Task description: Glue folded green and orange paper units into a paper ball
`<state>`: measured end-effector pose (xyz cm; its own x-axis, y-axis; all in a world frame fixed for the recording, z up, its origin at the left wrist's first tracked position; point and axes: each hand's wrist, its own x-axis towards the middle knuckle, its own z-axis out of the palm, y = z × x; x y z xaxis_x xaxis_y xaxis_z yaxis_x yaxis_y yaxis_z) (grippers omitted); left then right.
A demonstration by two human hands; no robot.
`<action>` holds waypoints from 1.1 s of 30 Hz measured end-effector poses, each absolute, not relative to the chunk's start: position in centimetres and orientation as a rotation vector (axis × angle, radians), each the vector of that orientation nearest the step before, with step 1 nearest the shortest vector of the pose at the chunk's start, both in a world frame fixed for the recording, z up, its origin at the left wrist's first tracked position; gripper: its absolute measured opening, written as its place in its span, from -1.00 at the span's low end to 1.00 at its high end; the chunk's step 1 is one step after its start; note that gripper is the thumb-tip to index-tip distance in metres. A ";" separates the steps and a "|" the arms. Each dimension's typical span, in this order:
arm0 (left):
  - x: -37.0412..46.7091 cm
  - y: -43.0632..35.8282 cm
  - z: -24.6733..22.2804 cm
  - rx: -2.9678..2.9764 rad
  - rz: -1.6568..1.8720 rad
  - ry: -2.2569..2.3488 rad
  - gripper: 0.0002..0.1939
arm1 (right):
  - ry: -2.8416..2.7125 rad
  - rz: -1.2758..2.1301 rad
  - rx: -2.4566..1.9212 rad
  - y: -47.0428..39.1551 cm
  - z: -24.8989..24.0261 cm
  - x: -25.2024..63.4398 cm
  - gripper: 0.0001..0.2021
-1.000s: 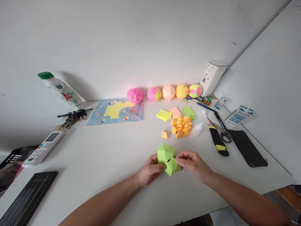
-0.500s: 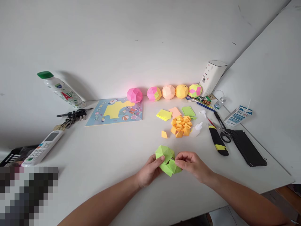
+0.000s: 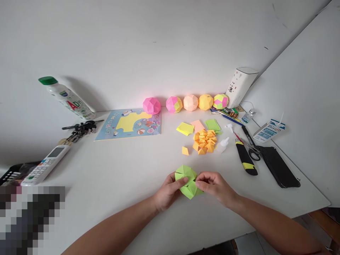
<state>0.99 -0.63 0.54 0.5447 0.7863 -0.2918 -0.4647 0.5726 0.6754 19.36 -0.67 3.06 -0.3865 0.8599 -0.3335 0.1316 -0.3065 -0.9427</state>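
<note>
A green folded-paper ball [image 3: 190,191], faceted and with a dark gap between some pieces, is held above the white table. My left hand [image 3: 170,191] grips it from the left, the thumb lying across its front and the other fingers hidden behind. At the ball's right side my right hand [image 3: 214,186] is closed, thumb and forefinger pinching at the edge of the green paper near the gap. Beyond the hands lie a heap of orange folded paper pieces [image 3: 204,141] and one loose orange piece [image 3: 185,151].
Several finished paper balls [image 3: 190,102] line the wall. Yellow paper [image 3: 185,129], green paper [image 3: 212,124] and a glue bottle [image 3: 223,145] surround the heap. Rightward lie a utility knife [image 3: 245,157], scissors [image 3: 254,154] and a black case [image 3: 278,166]. A bottle [image 3: 70,101] and remote [image 3: 46,166] are left.
The green ball's right part has moved slightly leftward, and the gap between its pieces looks narrower. My right hand has shifted a little left with it. The camera view has tilted slightly.
</note>
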 end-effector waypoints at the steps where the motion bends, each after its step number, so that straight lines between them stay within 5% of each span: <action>1: 1.0 -0.6 0.6 0.575 0.793 0.629 -0.79 | -1.386 1.745 -1.288 -0.7 3.1 19.4 -0.79; 33: 0.9 -0.5 0.7 0.541 0.780 0.611 -0.79 | -1.494 1.738 -1.338 -0.6 3.3 19.7 -0.74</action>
<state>0.87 -0.49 0.72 0.5589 0.7732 -0.2998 -0.4758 0.5951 0.6477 19.69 -0.60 3.28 -0.4042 0.8417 -0.3580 0.2276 -0.2865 -0.9307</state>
